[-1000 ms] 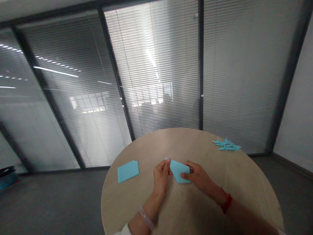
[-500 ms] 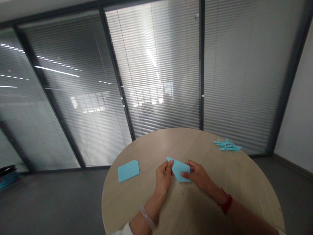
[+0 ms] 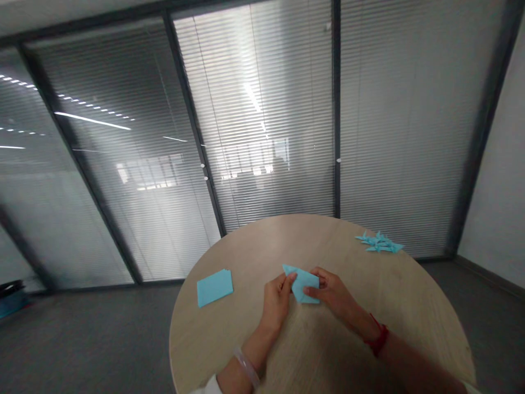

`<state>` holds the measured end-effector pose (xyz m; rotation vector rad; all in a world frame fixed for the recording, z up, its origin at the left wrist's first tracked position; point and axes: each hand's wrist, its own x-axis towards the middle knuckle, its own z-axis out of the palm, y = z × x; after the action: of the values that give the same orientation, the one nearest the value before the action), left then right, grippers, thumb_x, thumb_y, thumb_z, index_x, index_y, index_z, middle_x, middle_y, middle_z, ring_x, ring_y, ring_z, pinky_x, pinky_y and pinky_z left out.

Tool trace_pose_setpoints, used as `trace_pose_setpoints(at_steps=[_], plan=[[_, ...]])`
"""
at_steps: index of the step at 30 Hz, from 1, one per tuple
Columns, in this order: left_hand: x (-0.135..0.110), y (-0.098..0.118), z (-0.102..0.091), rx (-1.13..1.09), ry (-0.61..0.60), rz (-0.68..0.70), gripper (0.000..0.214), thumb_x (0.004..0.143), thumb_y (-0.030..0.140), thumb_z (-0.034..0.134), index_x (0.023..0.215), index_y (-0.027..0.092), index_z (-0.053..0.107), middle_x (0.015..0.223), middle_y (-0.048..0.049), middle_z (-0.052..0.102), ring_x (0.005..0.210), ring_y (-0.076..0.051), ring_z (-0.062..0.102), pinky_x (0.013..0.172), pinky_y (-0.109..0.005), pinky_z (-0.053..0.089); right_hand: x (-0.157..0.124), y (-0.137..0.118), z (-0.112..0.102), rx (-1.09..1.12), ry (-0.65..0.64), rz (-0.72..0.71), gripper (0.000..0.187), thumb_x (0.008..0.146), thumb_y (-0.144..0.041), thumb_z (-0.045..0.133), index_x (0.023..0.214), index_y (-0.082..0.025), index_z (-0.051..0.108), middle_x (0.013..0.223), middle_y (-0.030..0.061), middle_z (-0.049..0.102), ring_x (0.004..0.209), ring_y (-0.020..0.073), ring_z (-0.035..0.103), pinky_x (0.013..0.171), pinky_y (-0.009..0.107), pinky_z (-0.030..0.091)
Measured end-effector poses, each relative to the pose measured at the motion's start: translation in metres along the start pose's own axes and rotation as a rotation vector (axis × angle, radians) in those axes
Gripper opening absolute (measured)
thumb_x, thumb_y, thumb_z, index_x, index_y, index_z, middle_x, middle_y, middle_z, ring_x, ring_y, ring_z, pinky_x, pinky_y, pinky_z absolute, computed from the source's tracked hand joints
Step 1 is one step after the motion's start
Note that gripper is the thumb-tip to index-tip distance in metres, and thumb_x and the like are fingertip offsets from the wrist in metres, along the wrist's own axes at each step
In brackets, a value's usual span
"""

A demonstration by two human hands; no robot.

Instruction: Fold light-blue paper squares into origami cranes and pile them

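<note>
Between my two hands is a partly folded sheet of light blue paper, its pointed corner sticking up at the upper left. My left hand pinches the paper's left side, thumb on top. On the right side, my right hand grips it with the thumb on the front face and the fingers behind. The fingertips behind the paper are hidden. A stack of flat blue paper lies on the table left of my left hand.
The round wooden table carries a small heap of folded blue paper pieces near its far right edge. Glass panels with blinds stand behind it. A dark-rimmed blue bin is on the floor at far left.
My left hand has shifted slightly right along the paper, its thumb further over the left side. My right hand keeps its grip nearly unchanged.
</note>
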<state>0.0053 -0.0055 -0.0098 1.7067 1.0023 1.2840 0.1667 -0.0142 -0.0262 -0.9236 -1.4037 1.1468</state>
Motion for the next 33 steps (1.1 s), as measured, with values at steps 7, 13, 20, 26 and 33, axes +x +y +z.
trace_pose_setpoints(at_steps=[7, 13, 20, 26, 33], plan=[[0.002, -0.004, 0.0, 0.005, -0.082, -0.029, 0.048, 0.079, 0.059, 0.051, 0.062, 0.015, 0.059, 0.057, -0.0005, 0.052, 0.057, -0.015, 0.046, 0.057, -0.024, 0.038, 0.0, -0.003, -0.002, 0.011, 0.032, 0.006, 0.041, 0.058, -0.047, 0.077, 0.078, -0.019, 0.054, 0.068, -0.0011, 0.065, 0.062, 0.0163, 0.061, 0.059, 0.028, 0.047], [-0.002, -0.001, -0.001, 0.133, -0.02, 0.055, 0.044, 0.083, 0.051, 0.051, 0.057, 0.016, 0.059, 0.054, 0.0012, 0.052, 0.053, -0.013, 0.043, 0.053, -0.022, 0.033, 0.001, 0.001, -0.003, 0.007, 0.001, 0.01, 0.04, 0.059, -0.044, 0.078, 0.078, -0.019, 0.054, 0.068, -0.002, 0.064, 0.061, 0.0151, 0.059, 0.056, 0.025, 0.044], [-0.001, 0.003, -0.001, 0.148, -0.115, 0.026, 0.042, 0.084, 0.05, 0.049, 0.064, 0.017, 0.064, 0.059, -0.0022, 0.061, 0.059, -0.017, 0.055, 0.057, -0.023, 0.039, 0.001, 0.0, -0.006, -0.005, 0.038, -0.016, 0.034, 0.062, -0.04, 0.076, 0.078, -0.018, 0.056, 0.067, -0.0023, 0.063, 0.06, 0.0147, 0.058, 0.057, 0.026, 0.044], [-0.004, 0.004, -0.001, 0.333, -0.084, 0.063, 0.041, 0.086, 0.047, 0.047, 0.061, 0.018, 0.062, 0.053, -0.003, 0.063, 0.052, -0.017, 0.059, 0.055, -0.024, 0.04, -0.001, -0.005, -0.003, -0.002, 0.026, -0.008, 0.032, 0.063, -0.04, 0.074, 0.078, -0.018, 0.056, 0.067, -0.0013, 0.064, 0.06, 0.0157, 0.059, 0.057, 0.026, 0.044], [-0.003, 0.003, 0.0, 0.225, -0.169, -0.022, 0.046, 0.087, 0.054, 0.04, 0.069, 0.017, 0.061, 0.061, -0.0059, 0.07, 0.056, -0.019, 0.063, 0.057, -0.026, 0.047, 0.0, -0.002, -0.005, 0.007, 0.064, -0.032, 0.031, 0.063, -0.039, 0.075, 0.076, -0.018, 0.056, 0.065, -0.0022, 0.062, 0.059, 0.0146, 0.057, 0.056, 0.025, 0.043]])
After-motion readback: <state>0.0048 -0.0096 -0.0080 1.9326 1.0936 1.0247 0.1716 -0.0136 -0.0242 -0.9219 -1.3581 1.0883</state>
